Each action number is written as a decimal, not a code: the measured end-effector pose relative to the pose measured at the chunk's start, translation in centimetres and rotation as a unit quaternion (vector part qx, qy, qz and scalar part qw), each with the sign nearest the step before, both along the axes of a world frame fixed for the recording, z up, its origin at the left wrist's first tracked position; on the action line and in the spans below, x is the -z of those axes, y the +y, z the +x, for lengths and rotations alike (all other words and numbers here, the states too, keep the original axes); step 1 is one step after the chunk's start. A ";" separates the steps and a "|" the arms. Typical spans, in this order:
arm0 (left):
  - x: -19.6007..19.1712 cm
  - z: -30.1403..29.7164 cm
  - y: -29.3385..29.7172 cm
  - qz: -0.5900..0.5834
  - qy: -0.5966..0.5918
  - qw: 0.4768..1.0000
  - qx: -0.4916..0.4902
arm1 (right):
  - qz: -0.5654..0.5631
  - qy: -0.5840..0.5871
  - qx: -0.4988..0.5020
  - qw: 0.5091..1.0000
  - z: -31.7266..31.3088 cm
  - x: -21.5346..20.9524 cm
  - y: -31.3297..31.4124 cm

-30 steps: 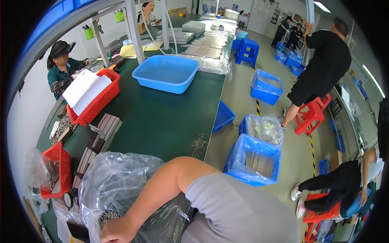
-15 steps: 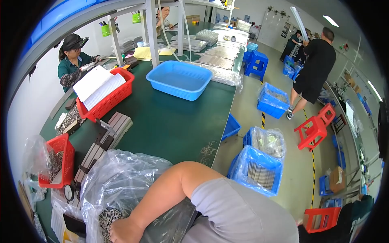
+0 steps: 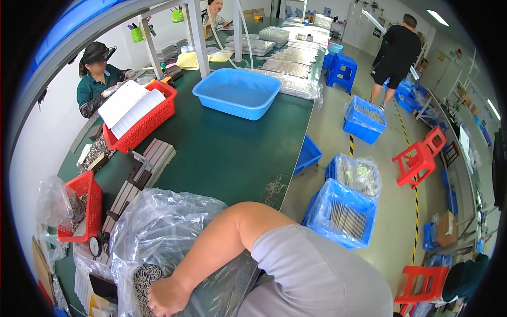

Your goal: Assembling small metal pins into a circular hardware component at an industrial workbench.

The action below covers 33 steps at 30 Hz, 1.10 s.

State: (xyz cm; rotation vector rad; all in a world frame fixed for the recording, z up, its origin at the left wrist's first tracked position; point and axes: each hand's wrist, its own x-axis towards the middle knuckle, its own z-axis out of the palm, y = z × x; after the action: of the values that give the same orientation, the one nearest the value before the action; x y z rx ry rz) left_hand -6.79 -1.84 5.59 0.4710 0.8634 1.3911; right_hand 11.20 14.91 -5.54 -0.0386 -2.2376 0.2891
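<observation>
Right hand (image 3: pixel 170 296) at 7 o'clock, knuckles up, down inside the mouth of a clear plastic bag (image 3: pixel 174 211). My fingers (image 3: pixel 153 302) are curled against a heap of small metal pieces (image 3: pixel 142 280), which sits in the bag just on the 8 o'clock side of my hand; the fingertips are buried or turned under, so I cannot tell whether they pinch any. Left hand out of view. Bag lies crumpled on the green surface (image 3: pixel 222 153), its folds spreading up from 7 toward 8 o'clock, my bare forearm crossing its near part. Dark flat object (image 3: pixel 104 288) beside the bag, between 7 and 8. At 8, a round dial gauge (image 3: pixel 95 246) by the lower end of a grey metal rail (image 3: pixel 122 193); the rail slants up toward 9. Past it, a red basket (image 3: pixel 95 198) with more small metal parts and clear plastic over its outer side. Nearer 10, a second red basket (image 3: pixel 148 126) with white papers across its top; a co-worker (image 3: pixel 95 84) in a dark cap sits beyond. Light-blue basket (image 3: pixel 237 103) just short of 12. On the floor at 4, a plastic-lined blue crate (image 3: pixel 338 236) holds a row of thin pieces.
</observation>
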 end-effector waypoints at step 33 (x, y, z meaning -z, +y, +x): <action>0.2 -2.5 -0.4 -0.067 0.374 0.904 -0.196 | 0.000 -0.076 0.001 0.997 -0.1 -0.2 0.0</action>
State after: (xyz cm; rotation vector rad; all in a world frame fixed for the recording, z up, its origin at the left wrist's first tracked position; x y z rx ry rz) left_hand -9.25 -2.24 5.41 0.7755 1.7473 1.5083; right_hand 11.13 14.89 -5.31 -0.0640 -2.3890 0.2946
